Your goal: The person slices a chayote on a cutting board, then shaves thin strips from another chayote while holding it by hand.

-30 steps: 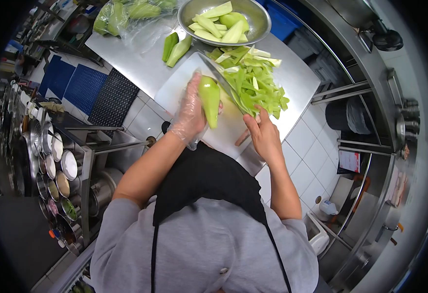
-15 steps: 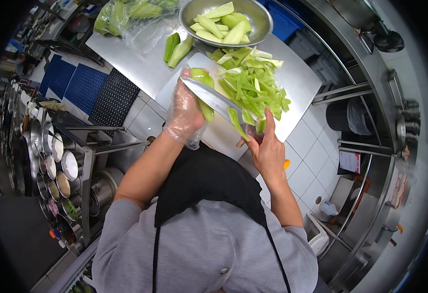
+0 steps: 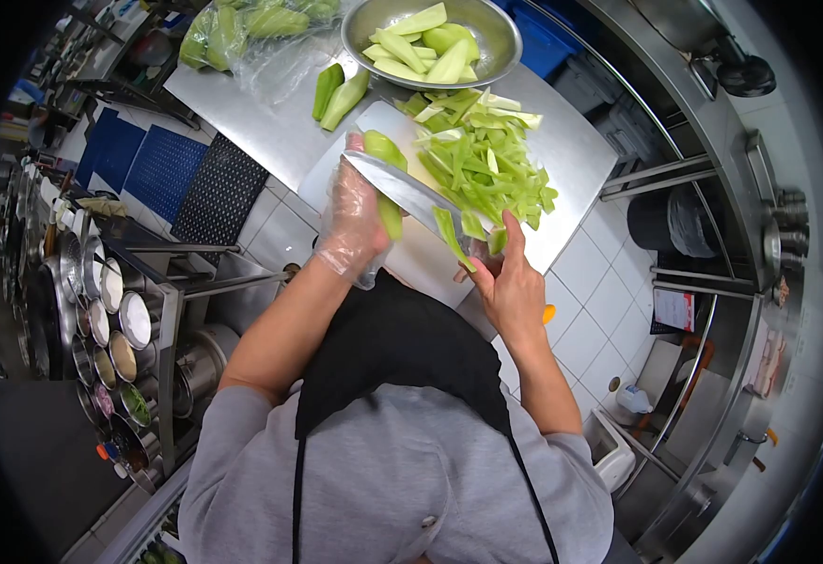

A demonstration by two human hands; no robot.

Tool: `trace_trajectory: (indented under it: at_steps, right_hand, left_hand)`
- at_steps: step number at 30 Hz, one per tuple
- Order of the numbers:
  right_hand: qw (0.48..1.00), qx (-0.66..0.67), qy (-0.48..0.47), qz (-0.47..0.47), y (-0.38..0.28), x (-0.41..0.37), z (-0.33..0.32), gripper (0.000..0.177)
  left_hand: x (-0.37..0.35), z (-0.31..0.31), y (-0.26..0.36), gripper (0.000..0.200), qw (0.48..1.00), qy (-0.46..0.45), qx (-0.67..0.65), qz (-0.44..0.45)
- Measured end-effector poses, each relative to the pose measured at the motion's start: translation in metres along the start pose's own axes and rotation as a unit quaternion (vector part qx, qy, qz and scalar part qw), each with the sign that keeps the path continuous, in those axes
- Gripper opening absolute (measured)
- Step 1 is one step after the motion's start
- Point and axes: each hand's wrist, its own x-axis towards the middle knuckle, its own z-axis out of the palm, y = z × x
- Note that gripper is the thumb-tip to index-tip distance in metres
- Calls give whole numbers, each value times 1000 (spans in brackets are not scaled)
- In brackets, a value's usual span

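My left hand [image 3: 350, 211], in a clear plastic glove, is wrapped round a long light green gourd [image 3: 386, 148], held above the cutting board. My right hand [image 3: 513, 282], bare, grips a kitchen knife [image 3: 407, 191], its broad blade lying slantwise across the gourd. Strips of green peel [image 3: 451, 237] cling to the blade close to my right fingers. The knife's handle is mostly hidden by my hand. Under both hands lies a white cutting board [image 3: 388, 117]. Cut green peelings [image 3: 486, 164] are heaped on its right side and beyond.
At the steel table's [image 3: 228, 103] far edge stands a metal bowl [image 3: 510, 52] of peeled pieces. Two unpeeled gourds [image 3: 344, 99] lie left of it, beside a plastic bag [image 3: 256, 38] of more. A rack of food containers [image 3: 134, 320] stands left; a black bin [image 3: 651, 226] is right.
The knife blade and gourd have shifted very slightly. Both hands keep their hold, and the peel strips still hang on the blade.
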Motion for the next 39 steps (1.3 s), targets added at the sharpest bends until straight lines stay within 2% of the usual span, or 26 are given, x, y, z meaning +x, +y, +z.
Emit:
trace_trajectory:
  at_steps: [1,4,8,11,13,14,17,23,26,29,30,33,36,39]
  right_hand:
    - [1000,-2,-3,3,0,-1,-1,89]
    - [1000,-9,-8,13,3,0,1,87]
    - [1000,-3,-2,11,-1,8,5,82]
    - [991,113,-30,59,-13,23,0,78]
    - [991,109,-19,81,-9,35,-2,74]
    - [990,107,-15,92,-8,38,-4,72]
    - [971,131,-86,179,-14,37,-17,57]
    - [977,138,-44,154,1,16,-15,67]
    - [978,112,-52,165,10,12,-17,69]
    - [975,92,-73,189,10,10,-20,72]
    - [972,82,-91,202,9,11,-22,73]
    - [976,52,-88,194,10,10,-17,68]
    - [979,23,-95,178,3,14,-21,76]
    - [981,-6,-83,177,3,16,-24,79]
  left_hand:
    - [-1,5,0,44,999,34,-9,16]
    - [9,-15,-3,50,998,-14,64,13]
    - [2,-16,-10,44,996,-57,64,2]
    - [0,-23,-22,44,993,-98,71,-6]
    - [-7,-27,-25,47,984,-147,101,-11]
    - [-7,-26,-26,51,986,-134,99,-23]
    - [-5,-27,-23,52,989,-116,80,-34]
    - [14,-30,-16,44,998,-30,48,-12]
    - [40,-20,2,38,999,2,-51,17]
    - [59,3,32,40,991,-59,-123,17]
    - [80,1,40,50,976,-156,-154,5]
    - [101,50,63,67,977,-163,-117,75]
    - [131,63,73,83,950,-289,-87,81]
    - [146,54,72,89,971,-220,-17,96]
